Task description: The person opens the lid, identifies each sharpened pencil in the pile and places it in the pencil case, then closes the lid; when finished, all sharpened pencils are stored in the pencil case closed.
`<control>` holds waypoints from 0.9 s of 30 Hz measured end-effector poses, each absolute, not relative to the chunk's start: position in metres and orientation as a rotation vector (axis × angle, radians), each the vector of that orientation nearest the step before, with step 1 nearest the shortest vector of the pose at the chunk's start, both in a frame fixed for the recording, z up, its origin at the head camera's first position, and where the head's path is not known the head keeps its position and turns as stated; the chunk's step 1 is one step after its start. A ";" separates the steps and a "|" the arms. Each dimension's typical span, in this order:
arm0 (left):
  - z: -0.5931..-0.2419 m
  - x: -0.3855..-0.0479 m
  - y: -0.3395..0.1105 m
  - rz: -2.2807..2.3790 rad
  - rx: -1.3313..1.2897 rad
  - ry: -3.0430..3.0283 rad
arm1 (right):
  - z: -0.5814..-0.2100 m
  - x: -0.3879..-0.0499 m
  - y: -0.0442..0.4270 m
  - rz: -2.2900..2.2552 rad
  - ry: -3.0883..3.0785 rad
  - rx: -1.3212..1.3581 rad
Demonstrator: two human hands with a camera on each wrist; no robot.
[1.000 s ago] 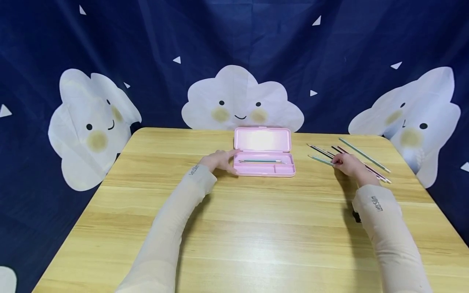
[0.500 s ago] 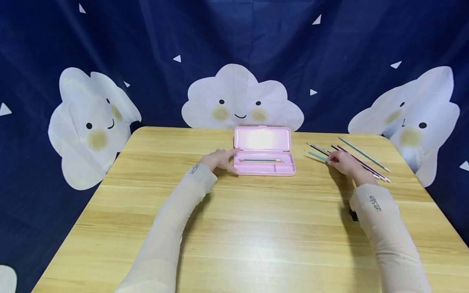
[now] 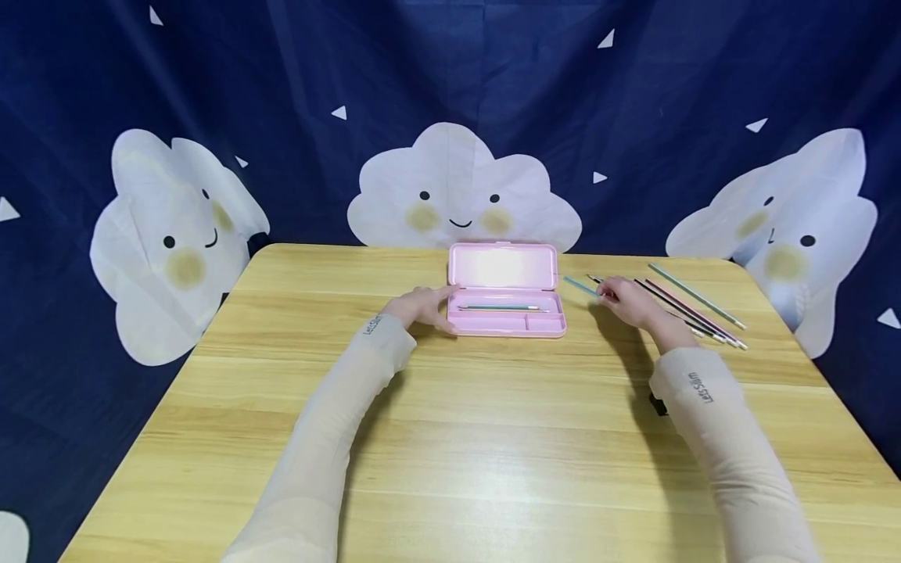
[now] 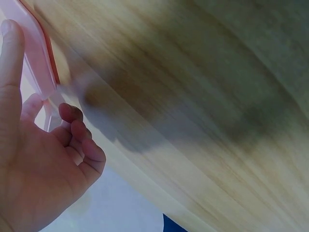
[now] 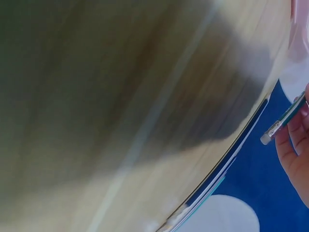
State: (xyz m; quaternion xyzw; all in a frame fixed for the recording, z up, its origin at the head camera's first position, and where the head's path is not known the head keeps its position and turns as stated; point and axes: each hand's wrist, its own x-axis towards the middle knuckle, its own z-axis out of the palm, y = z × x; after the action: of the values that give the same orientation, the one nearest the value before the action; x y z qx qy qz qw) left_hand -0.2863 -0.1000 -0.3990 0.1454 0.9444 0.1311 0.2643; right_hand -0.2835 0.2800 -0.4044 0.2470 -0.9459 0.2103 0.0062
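Note:
The pink pencil case (image 3: 489,322) lies with its lid (image 3: 503,266) raised and pencils (image 3: 498,308) in its long rear compartment. Around its left end, the left hand (image 3: 421,306) has thumb and index finger at the two corners; in the left wrist view, that hand (image 4: 46,169) touches the case (image 4: 37,53), its other fingers bent. To the case's right, the right hand (image 3: 633,303) pinches a teal pencil (image 3: 580,286) pointing toward the case. The right wrist view shows the hand (image 5: 298,154) and the pencil's eraser end (image 5: 273,131).
Right of the case, several dark and red pencils (image 3: 690,309) lie slanted on the wooden table (image 3: 493,422), partly behind the right hand. A separate green pencil (image 3: 697,296) lies beyond them. A blue curtain (image 3: 633,94) with white clouds hangs behind the table.
The right hand has moved left toward the case, carrying the teal pencil away from the other pencils. The left hand and the case have stayed in place.

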 end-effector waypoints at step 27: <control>-0.398 -0.286 -0.100 0.355 0.391 2.563 | -0.405 -0.299 0.201 0.556 -2.972 0.969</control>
State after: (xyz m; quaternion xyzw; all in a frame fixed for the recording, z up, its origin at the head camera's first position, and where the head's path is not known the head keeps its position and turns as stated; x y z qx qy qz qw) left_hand -0.2856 -0.1001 -0.3977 0.1443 0.9459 0.1310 0.2595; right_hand -0.2990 0.2010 -0.4054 0.3052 -0.9359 0.1751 -0.0168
